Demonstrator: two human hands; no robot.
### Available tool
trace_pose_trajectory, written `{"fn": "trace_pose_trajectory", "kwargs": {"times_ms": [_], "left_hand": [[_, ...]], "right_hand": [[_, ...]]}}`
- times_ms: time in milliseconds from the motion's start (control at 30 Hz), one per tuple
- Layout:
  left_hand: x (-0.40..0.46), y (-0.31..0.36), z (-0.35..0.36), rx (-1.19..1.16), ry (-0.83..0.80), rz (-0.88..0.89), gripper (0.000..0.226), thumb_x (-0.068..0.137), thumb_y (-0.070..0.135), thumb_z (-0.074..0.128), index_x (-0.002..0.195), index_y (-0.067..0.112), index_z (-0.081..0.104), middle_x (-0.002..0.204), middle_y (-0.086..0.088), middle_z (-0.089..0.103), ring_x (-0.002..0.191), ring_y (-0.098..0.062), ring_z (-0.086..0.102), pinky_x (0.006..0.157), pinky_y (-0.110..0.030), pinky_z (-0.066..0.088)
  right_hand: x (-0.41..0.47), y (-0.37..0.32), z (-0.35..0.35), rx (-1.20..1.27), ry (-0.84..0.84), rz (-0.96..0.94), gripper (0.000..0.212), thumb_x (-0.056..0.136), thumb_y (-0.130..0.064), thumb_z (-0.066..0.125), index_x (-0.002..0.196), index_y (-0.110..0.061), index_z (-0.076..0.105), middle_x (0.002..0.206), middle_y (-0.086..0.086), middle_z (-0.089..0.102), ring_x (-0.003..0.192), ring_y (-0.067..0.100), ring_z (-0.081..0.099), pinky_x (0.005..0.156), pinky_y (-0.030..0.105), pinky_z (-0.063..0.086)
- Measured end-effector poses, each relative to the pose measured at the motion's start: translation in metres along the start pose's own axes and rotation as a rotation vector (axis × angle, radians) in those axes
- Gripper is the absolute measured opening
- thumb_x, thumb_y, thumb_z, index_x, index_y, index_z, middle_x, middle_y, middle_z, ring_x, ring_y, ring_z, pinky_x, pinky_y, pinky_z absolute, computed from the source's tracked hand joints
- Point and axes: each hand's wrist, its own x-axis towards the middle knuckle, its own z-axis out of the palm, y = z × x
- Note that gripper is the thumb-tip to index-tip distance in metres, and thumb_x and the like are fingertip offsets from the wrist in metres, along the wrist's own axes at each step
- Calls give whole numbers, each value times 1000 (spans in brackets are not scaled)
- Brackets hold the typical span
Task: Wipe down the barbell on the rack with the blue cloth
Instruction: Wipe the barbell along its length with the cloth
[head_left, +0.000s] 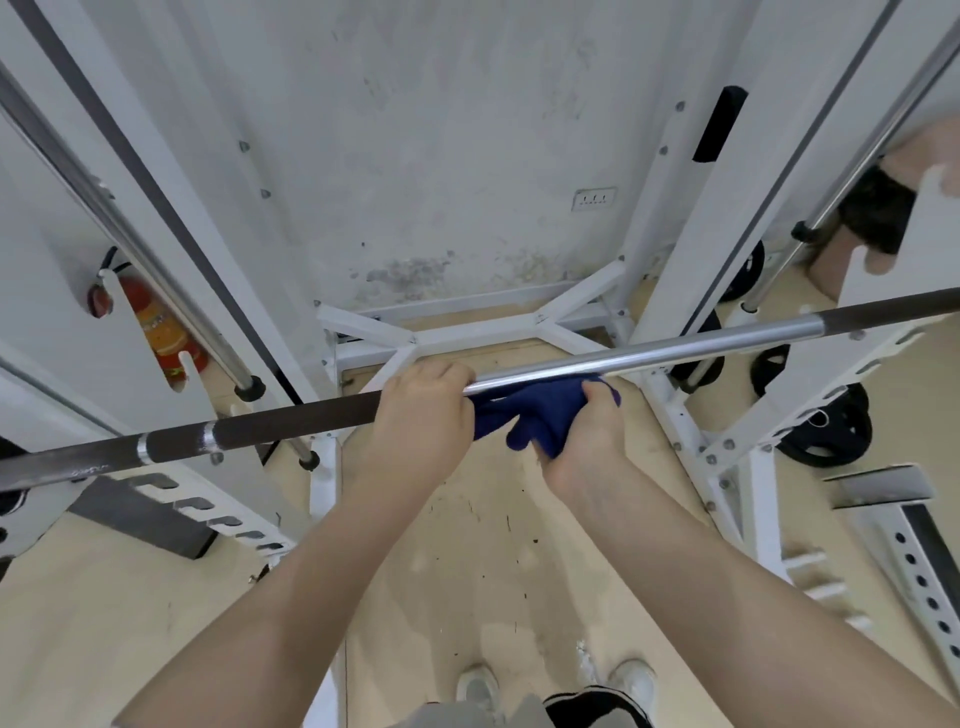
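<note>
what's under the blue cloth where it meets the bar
The blue cloth hangs bunched just below the barbell, held in the right hand's grip. Beneath it lies tan floor. Whether cloth touches the bar's underside is hidden. The left hand grips the bar beside it.

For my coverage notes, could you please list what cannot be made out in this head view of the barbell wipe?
- Barbell ends: cut off by the left and right frame edges.
- Bar under the left hand: hidden by its grip.
- Blue cloth: partly bunched inside the right hand; whether it wraps the bar is unclear.
- Fire extinguisher: label blurred, partly behind the white rack.
</note>
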Motion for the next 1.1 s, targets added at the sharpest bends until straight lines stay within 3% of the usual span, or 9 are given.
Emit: {"fn": "trace_pose_trajectory", "kwargs": {"times_ms": [67,133,267,333,467,667,767,933,1100], "left_hand": [[5,5,5,-32,-10,17,29,70,8,38,78,2,65,72,-13,66,68,-33,59,62,-33,39],[12,7,5,-61,7,-8,37,72,12,29,72,2,64,64,-14,64,60,-33,59,56,-35,44],[15,11,3,-10,-61,-37,31,76,12,33,78,1,62,72,-15,64,67,-34,57,56,-36,41],[12,12,3,-8,-51,-41,17,75,2,45,77,1,62,69,-14,63,64,-33,57,52,-31,34],[5,12,6,3,14,-49,10,74,1,52,76,3,61,70,-10,63,66,-30,56,54,-28,32],[3,20,8,31,-31,-117,14,83,8,47,93,7,56,89,-8,61,85,-27,51,68,-27,29],[6,28,18,-2,-17,-146,17,81,11,48,94,10,60,91,-5,61,93,-26,52,76,-31,34],[9,63,34,-132,-15,15,31,76,7,50,103,5,64,120,-8,60,128,-32,41,100,-39,35],[22,92,51,-143,-12,59,36,76,11,49,110,7,62,121,-7,60,129,-30,40,103,-34,27]], "right_hand": [[-8,-21,-6,-70,22,-200,21,95,-34,44,112,-25,51,97,1,60,79,21,58,52,24,42],[-9,-39,1,-290,-1,-473,19,93,-34,50,111,-27,47,94,-4,58,85,16,57,64,32,47],[22,-32,9,-1585,148,-1119,34,91,-46,46,109,-19,56,106,4,60,107,29,51,89,41,36],[36,-21,4,-1915,148,-1247,46,92,-51,32,101,-18,64,109,5,62,116,28,47,93,40,21],[49,-35,-8,-1992,84,-1373,50,90,-51,25,93,-21,64,89,-1,67,94,23,60,105,45,17],[63,-93,-49,-1944,375,-1214,42,90,-41,27,102,-16,59,105,5,63,106,29,52,106,54,24],[63,-77,-48,-1942,263,-1340,32,90,-32,33,105,-19,58,107,3,61,105,29,53,101,53,28],[67,-105,-66,-2002,54,-1503,45,80,-33,30,110,-24,64,112,1,64,104,27,55,88,43,40],[91,-163,-108,-1886,376,-1261,40,83,-26,32,114,-16,56,115,5,58,120,29,43,111,56,15]]}}
